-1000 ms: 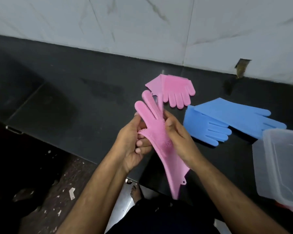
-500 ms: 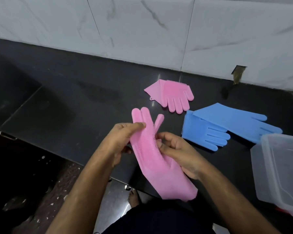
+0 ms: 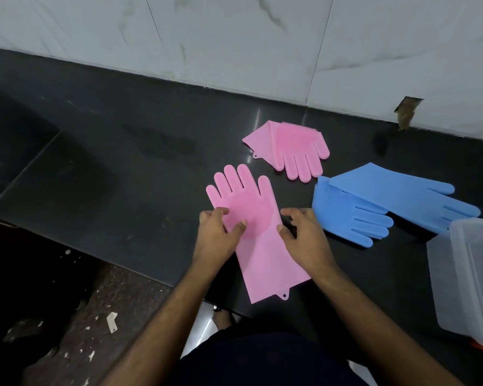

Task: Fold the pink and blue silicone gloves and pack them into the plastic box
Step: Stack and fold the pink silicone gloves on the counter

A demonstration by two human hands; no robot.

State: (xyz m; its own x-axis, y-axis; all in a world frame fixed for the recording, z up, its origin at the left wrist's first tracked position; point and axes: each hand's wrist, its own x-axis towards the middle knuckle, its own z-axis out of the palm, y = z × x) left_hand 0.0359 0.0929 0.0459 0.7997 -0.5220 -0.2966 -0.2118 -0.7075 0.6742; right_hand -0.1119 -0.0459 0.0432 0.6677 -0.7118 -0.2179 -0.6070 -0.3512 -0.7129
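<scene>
An unfolded pink glove is lying flat on the dark worktop, cuff toward the person – the left hand is pinching its left edge, thumb on top, while the right hand is gripping its right edge. A folded pink glove, blue gloves and the plastic box are sitting to the right

No readable text, labels, brand names, numbers or signs appear anywhere in the view.
</scene>
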